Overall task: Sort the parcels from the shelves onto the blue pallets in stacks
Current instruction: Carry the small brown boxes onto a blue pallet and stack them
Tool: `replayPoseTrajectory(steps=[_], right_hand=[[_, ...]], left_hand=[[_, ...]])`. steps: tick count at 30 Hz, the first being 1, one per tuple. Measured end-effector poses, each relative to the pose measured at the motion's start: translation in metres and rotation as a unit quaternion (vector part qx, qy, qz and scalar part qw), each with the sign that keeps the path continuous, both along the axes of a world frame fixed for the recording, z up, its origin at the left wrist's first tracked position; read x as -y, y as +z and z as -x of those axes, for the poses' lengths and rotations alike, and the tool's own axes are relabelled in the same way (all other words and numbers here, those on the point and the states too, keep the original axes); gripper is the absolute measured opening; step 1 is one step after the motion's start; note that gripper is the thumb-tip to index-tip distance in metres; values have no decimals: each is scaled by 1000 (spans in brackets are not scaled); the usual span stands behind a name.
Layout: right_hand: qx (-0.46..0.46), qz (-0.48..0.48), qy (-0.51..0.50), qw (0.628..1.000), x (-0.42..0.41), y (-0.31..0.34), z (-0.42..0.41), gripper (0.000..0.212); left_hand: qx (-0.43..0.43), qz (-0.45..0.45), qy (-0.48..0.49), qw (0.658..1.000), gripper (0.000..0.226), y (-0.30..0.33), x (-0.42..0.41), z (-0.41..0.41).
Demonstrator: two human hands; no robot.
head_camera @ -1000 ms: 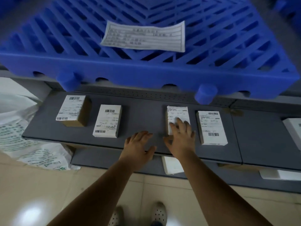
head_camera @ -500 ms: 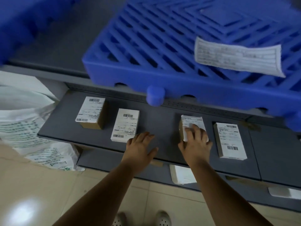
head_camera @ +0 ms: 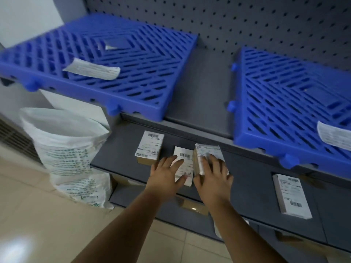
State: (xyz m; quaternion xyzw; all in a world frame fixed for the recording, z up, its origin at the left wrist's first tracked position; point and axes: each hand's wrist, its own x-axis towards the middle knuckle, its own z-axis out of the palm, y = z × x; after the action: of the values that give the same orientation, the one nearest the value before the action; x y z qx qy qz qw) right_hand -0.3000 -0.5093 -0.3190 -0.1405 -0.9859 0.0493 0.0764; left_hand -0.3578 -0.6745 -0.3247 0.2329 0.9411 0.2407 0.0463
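Grey metal shelving (head_camera: pixel 250 179) with a perforated back panel; beige tiled floor below. Upper shelf carries 2 blue slatted plastic pallets: left pallet (head_camera: pixel 133 73), right pallet (head_camera: pixel 284 103), each with a white paper slip on it. Lower shelf holds white-labelled cardboard parcels. Right hand (head_camera: pixel 212 177) grips a brown labelled parcel (head_camera: pixel 207 154), fingers curled over its top, thumb at the near left edge; parcel tilted, its left side raised. Left hand (head_camera: pixel 167 177) rests on a flat white-labelled parcel (head_camera: pixel 183 164) just beside it, fingers spread and straight. Another parcel (head_camera: pixel 150 147) lies further left, 1 more (head_camera: pixel 290 196) well apart on the right. White printed sack (head_camera: pixel 66 152) stands on the floor at left.
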Motion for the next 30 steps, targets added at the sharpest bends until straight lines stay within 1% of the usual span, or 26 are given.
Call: replayPoseTrajectory(steps=[3,9,11,14,19,22,25,30], right_hand=[[-14,-2,10,1000,28,-1,10,66],[-27,-9,1,1000,61,-16,22,70],[-33,-9,-8,999,63,-21,23,68],[-42,-8,-28,999,60,-29,23,59],[-37,14,-58,998,54,-35,23,61],[-35,18,-67,997,51,-39,22,60],[-36,17,-68,997,51,-42,18,59],[-27,10,-64,998,54,-34,9,60]], left_hand=[[-9,20,12,1000,62,-5,25,10],[28,81,41,995,64,-23,49,43],[41,99,52,993,65,-35,51,56],[58,124,65,988,67,-52,49,71],[59,143,69,985,69,-73,42,91],[51,136,69,987,65,-84,43,101],[16,116,81,990,58,-88,43,102],[-6,88,91,992,57,-65,44,91]])
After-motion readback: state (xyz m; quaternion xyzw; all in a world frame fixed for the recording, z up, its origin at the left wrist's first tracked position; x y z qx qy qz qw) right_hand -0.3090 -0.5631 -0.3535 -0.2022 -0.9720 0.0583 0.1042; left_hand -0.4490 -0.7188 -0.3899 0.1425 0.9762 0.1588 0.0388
